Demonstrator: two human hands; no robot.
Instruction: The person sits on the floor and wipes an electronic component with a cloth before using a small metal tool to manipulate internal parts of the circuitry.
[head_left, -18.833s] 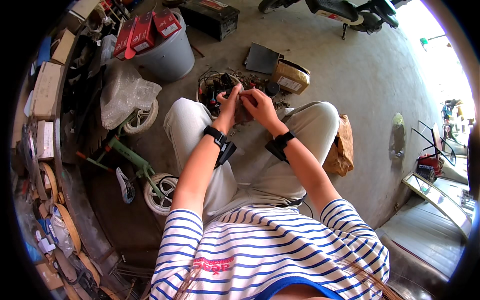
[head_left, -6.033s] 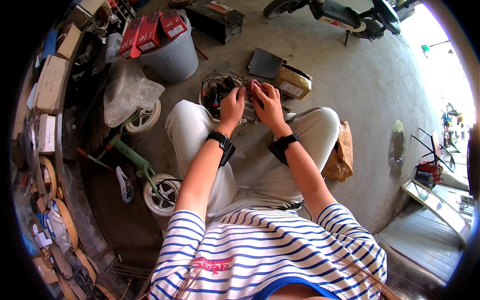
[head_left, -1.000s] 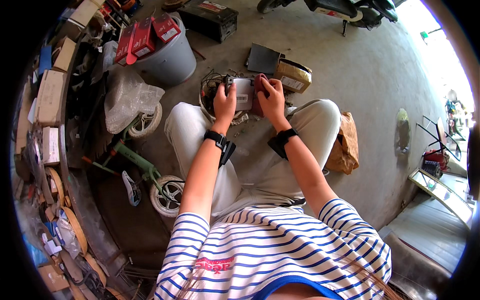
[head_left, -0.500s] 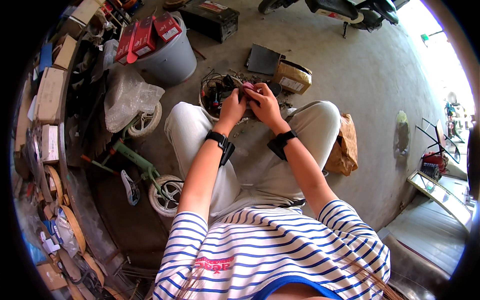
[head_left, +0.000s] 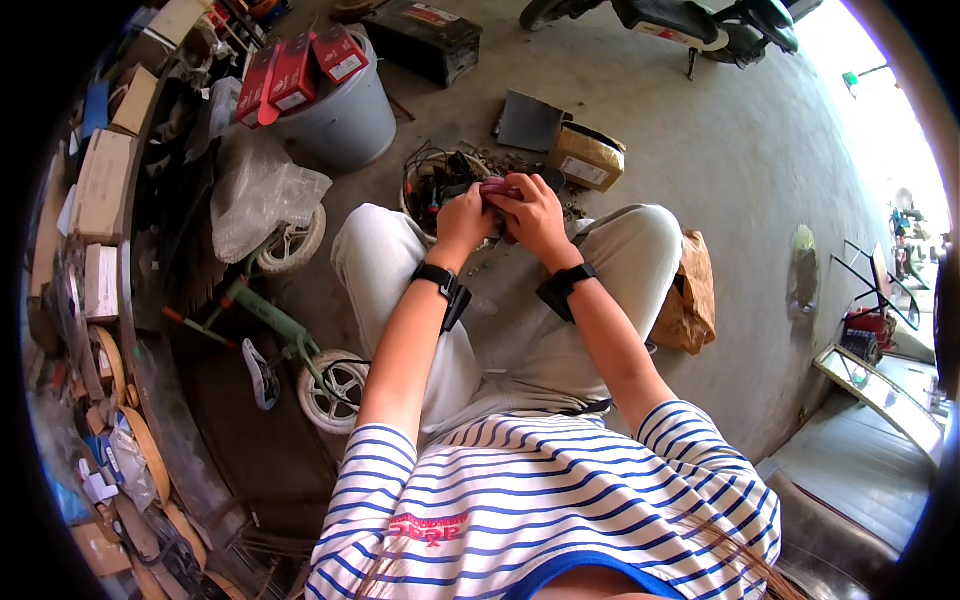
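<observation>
My left hand (head_left: 463, 220) and my right hand (head_left: 536, 214) meet between my knees, both closed on a small maroon object (head_left: 497, 187). Fingers cover much of it, so I cannot tell its kind. The right fingers lie over its top and right side; the left hand grips its left end. Just beyond my left hand, a round basket (head_left: 407, 194) holds dark cables and tools. Small loose parts lie scattered on the floor around the hands.
Beyond my hands are an opened cardboard box (head_left: 590, 157) and a dark flat panel (head_left: 528, 121). A grey bucket (head_left: 350, 125) carries red boxes (head_left: 292, 75). A green balance bike (head_left: 275, 317) stands left of my legs; a brown paper bag (head_left: 695, 295) sits by my right knee.
The maroon object has been turned a little and looks flatter. My right fingers have shifted over it. Both hands stay in nearly the same place.
</observation>
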